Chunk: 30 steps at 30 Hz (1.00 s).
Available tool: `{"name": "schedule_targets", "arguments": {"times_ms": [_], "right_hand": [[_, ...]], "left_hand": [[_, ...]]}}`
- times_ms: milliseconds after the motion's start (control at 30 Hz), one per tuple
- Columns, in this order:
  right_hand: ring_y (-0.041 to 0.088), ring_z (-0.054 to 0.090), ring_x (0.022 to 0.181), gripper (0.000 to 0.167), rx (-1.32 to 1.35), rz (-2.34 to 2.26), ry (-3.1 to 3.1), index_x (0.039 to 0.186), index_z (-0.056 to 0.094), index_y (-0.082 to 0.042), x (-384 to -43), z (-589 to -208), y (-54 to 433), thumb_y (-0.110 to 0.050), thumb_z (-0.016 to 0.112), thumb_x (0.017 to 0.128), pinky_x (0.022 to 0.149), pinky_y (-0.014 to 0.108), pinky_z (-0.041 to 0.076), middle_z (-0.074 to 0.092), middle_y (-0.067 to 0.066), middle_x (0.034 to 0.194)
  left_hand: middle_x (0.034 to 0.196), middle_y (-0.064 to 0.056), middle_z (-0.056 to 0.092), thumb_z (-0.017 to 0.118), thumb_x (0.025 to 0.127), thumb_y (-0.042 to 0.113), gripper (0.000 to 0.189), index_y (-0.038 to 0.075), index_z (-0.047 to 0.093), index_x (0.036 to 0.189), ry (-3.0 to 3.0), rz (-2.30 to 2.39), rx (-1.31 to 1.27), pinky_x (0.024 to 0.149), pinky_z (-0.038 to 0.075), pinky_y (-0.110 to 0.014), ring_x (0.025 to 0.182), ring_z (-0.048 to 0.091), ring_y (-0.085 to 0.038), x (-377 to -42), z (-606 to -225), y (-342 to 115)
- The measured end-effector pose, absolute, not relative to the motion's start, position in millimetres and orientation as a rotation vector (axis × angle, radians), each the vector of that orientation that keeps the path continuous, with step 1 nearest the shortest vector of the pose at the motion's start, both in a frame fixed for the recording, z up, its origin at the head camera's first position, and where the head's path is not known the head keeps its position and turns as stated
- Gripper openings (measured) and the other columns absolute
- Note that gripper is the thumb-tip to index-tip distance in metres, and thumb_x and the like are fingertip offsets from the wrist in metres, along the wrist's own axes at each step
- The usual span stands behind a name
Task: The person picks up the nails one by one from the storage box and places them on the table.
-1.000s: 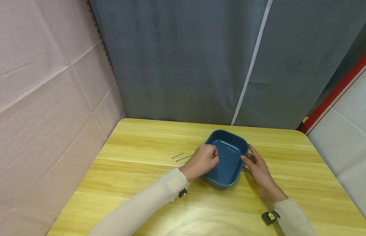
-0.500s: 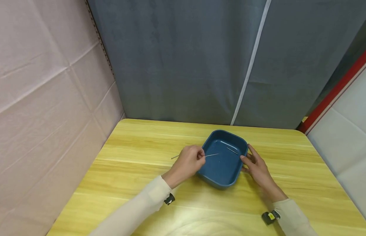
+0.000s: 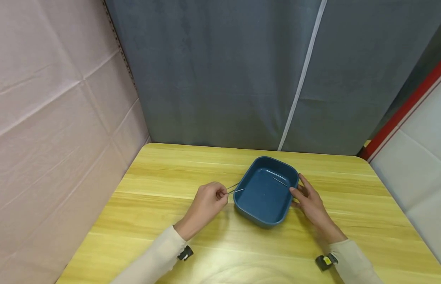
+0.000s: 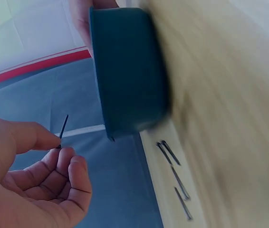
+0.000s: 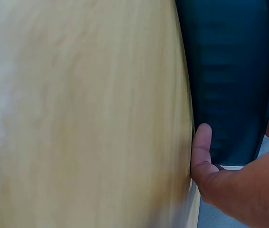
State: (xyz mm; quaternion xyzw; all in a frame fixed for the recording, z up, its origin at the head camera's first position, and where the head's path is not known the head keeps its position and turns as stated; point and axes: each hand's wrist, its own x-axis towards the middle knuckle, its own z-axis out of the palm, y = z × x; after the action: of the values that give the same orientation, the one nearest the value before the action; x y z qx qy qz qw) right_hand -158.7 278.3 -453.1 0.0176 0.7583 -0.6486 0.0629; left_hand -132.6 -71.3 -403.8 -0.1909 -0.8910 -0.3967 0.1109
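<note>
My left hand [image 3: 206, 201] pinches a thin dark nail [image 4: 64, 126] between thumb and forefinger, just left of a blue plastic box [image 3: 264, 201]. In the head view that nail's far end reaches the box's left rim. The other fingers of this hand are loosely curled beneath. My right hand [image 3: 310, 203] grips the box's right side, its thumb at the rim and its fingers along the outer wall. One nail [image 3: 280, 182] lies inside the box. In the left wrist view, several loose nails [image 4: 180, 183] lie on the table beside the box; the left hand mostly hides them in the head view.
The light wooden table [image 3: 163, 169] carries the box. A grey curtain [image 3: 220, 79] hangs behind its back edge. A pale cloth wall [image 3: 64, 138] stands on the left, and a white panel [image 3: 419, 157] with a red edge on the right.
My left hand has drawn back leftward from over the box to beside its left rim, still pinching the nail. My right hand and the box stay in place.
</note>
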Motion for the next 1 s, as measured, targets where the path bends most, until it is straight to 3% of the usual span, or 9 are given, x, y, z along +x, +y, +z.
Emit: {"name": "schedule_targets", "arguments": {"times_ms": [400,1000], "right_hand": [[-0.002,0.063,0.119,0.082,0.031,-1.979,2.284,0.178,0.004,-0.016,-157.9,-453.0,278.8,-0.027,0.057,0.117,0.089,0.024,0.062,0.027,0.036,0.173],[-0.003,0.064,0.117,0.082,0.019,-1.989,2.274,0.178,0.003,-0.015,-158.7,-455.4,280.8,-0.026,0.057,0.117,0.089,0.025,0.062,0.028,0.036,0.172]], "left_hand": [[0.08,0.002,0.069,0.074,0.092,-0.009,0.014,0.004,0.075,0.088,-2.645,-1.168,-0.456,0.064,0.057,-0.022,0.071,0.063,-0.006,-118.1,-425.1,-105.7],[0.08,-0.003,0.068,0.073,0.09,-0.013,0.015,0.001,0.073,0.084,-2.769,-0.995,-0.535,0.058,0.053,-0.019,0.066,0.058,-0.006,-123.3,-455.8,-116.7]]}}
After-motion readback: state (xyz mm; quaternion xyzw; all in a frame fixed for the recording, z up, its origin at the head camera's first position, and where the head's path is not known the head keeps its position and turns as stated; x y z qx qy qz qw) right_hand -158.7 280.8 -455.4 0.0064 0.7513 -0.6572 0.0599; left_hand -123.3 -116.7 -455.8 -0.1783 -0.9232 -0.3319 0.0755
